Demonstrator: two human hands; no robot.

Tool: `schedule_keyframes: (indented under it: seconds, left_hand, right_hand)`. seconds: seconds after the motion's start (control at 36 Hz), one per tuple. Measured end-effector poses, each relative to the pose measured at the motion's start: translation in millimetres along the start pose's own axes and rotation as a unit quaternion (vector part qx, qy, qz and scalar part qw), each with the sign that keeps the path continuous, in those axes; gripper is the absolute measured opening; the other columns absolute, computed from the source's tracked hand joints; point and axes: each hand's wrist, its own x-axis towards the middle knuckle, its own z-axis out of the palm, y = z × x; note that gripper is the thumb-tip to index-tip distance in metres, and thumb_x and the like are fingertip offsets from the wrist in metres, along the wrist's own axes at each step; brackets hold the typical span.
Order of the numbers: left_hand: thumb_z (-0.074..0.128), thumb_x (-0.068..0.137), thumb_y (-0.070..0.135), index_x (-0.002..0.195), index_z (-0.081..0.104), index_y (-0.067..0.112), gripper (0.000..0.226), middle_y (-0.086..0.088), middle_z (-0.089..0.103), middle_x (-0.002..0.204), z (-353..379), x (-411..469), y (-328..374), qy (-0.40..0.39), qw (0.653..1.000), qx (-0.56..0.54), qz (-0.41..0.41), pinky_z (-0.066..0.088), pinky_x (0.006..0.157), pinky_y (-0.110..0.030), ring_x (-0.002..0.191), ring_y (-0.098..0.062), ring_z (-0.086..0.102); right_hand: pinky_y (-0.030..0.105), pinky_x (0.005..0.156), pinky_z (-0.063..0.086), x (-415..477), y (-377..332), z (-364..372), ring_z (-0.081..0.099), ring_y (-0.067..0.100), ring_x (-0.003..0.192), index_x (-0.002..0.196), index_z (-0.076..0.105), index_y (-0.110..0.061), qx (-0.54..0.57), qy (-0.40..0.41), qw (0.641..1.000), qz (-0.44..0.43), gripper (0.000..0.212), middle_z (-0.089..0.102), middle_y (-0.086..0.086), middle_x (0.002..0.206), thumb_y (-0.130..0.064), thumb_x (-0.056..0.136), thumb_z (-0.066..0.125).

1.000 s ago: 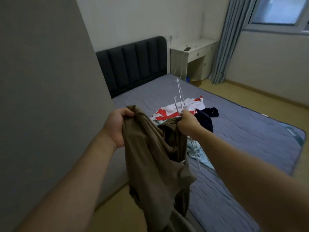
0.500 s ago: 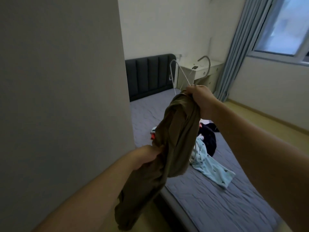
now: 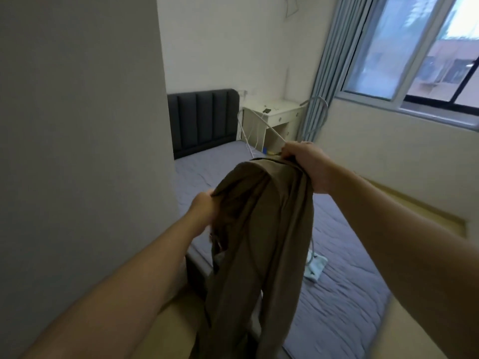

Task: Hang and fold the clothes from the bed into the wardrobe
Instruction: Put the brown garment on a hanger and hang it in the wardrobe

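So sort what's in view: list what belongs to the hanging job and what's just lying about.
Job:
- brown garment, held by left hand and right hand
- white hanger
- light blue garment lying on the bed

Lying about:
- white bedside desk
- dark phone-like object on it
- curtain

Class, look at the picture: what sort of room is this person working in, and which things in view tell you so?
Most likely a bedroom in a home. A bed with a dark padded headboard fills the middle, a small white desk stands beside it, and a curtain hangs by the window.
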Motion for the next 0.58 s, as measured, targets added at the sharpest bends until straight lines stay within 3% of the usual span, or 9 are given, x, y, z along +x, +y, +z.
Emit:
schedule_keyframes:
  seconds: [0.08, 0.17, 0.25, 0.31, 0.36, 0.44, 0.53, 0.58]
  left_hand:
    - [0.057, 0.099, 0.026, 0.106, 0.070, 0.015, 0.018, -0.004, 0.069, 0.089, -12.8, 4.1, 19.2, 0.027, 0.998, 0.009, 0.061, 0.051, 0.065, -0.025, 0.082, -0.020, 0.064]
    - [0.063, 0.095, 0.028, 0.113, 0.068, 0.016, 0.022, -0.008, 0.072, 0.103, -17.2, 1.2, 47.6, 0.025, 0.997, -0.012, 0.070, 0.059, 0.079, -0.035, 0.094, -0.025, 0.068]
    - [0.058, 0.097, 0.021, 0.106, 0.071, 0.017, 0.016, -0.010, 0.072, 0.105, -16.1, -9.8, 79.1, 0.021, 0.994, -0.022, 0.106, 0.058, 0.088, -0.038, 0.099, -0.026, 0.067]
    - [0.052, 0.098, 0.018, 0.101, 0.072, 0.016, 0.021, -0.011, 0.072, 0.102, -13.9, -18.4, 98.8, 0.033, 0.989, 0.005, 0.144, 0.056, 0.090, -0.041, 0.100, -0.028, 0.066]
    - [0.048, 0.097, 0.015, 0.099, 0.072, 0.012, 0.024, -0.013, 0.070, 0.098, -10.9, -27.8, 116.6, 0.061, 0.978, 0.053, 0.193, 0.054, 0.086, -0.040, 0.095, -0.026, 0.064]
    - [0.048, 0.094, 0.011, 0.083, 0.067, 0.002, 0.024, -0.018, 0.065, 0.078, -3.5, -40.9, 138.5, 0.096, 0.945, 0.155, 0.271, 0.047, 0.066, -0.033, 0.071, -0.021, 0.057]
    - [0.050, 0.092, 0.008, 0.064, 0.057, 0.009, 0.029, -0.007, 0.052, 0.057, 5.0, -49.7, 152.0, 0.117, 0.913, 0.231, 0.316, 0.036, 0.053, -0.017, 0.052, -0.007, 0.044]
    - [0.050, 0.088, 0.004, 0.059, 0.052, 0.013, 0.031, -0.003, 0.046, 0.052, 9.8, -53.1, 157.0, 0.133, 0.898, 0.262, 0.327, 0.033, 0.049, -0.015, 0.049, -0.007, 0.040]
  right_hand:
    - [0.028, 0.059, 0.051, -2.5, 7.3, -17.0, 0.060, 0.011, 0.053, 0.080, 0.063, -0.018, -0.069, 0.007, 0.998, -0.004, 0.008, 0.063, -0.001, 0.062, -0.022, 0.087, 0.061]
    - [0.035, 0.071, 0.047, -2.4, 15.4, -22.9, 0.054, 0.016, 0.062, 0.075, 0.059, -0.019, -0.115, 0.021, 0.993, -0.025, 0.013, 0.056, 0.003, 0.067, -0.024, 0.087, 0.058]
    - [0.039, 0.079, 0.050, -4.4, 20.4, -26.1, 0.061, 0.024, 0.071, 0.070, 0.062, -0.019, -0.124, 0.037, 0.991, -0.040, 0.007, 0.062, 0.009, 0.071, -0.022, 0.075, 0.058]
    - [0.042, 0.083, 0.055, -4.5, 24.4, -30.6, 0.068, 0.029, 0.082, 0.078, 0.068, -0.017, -0.137, 0.040, 0.989, -0.043, 0.013, 0.070, 0.014, 0.081, -0.023, 0.072, 0.059]
    - [0.042, 0.084, 0.055, -2.7, 28.5, -34.9, 0.067, 0.031, 0.086, 0.082, 0.068, -0.014, -0.159, 0.039, 0.985, -0.051, 0.014, 0.069, 0.016, 0.084, -0.019, 0.078, 0.056]
    - [0.038, 0.077, 0.051, 1.0, 33.3, -39.7, 0.061, 0.029, 0.081, 0.073, 0.061, -0.015, -0.201, 0.035, 0.977, -0.058, 0.012, 0.062, 0.012, 0.080, -0.012, 0.081, 0.052]
    - [0.032, 0.065, 0.042, 7.1, 37.9, -45.1, 0.057, 0.023, 0.076, 0.077, 0.062, -0.013, -0.243, 0.047, 0.967, -0.053, 0.015, 0.059, 0.009, 0.079, -0.011, 0.086, 0.050]
    - [0.031, 0.062, 0.038, 11.8, 41.0, -49.3, 0.055, 0.021, 0.074, 0.078, 0.060, -0.012, -0.262, 0.065, 0.962, -0.052, 0.018, 0.058, 0.009, 0.078, -0.009, 0.090, 0.047]
